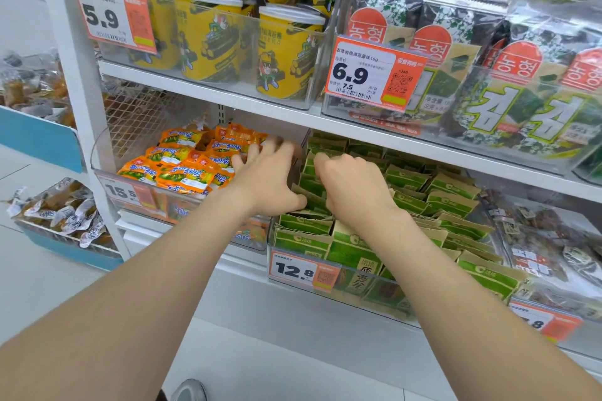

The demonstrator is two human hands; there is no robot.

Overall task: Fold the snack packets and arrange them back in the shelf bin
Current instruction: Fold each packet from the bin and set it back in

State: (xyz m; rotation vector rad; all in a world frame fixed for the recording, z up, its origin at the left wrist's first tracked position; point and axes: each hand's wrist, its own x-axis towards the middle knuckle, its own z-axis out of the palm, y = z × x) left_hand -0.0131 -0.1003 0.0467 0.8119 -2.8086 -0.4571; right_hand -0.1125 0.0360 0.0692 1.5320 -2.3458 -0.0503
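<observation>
As my left hand [270, 179] spreads open over the divider [305, 142], my right hand [353, 192] curls among dozens of green packets [449, 205], grip unclear; orange packets [182, 169] heap leftward.

Low shelf board [280, 112] over packed bin [358, 286]

A white shelf unit [202, 88] fills the view, with an upright post [88, 114] at its left edge. A wire mesh panel [136, 117] backs the lower shelf. Left of it, a blue-fronted rack [39, 140] stands on a pale floor [42, 286]. The light is even.
</observation>
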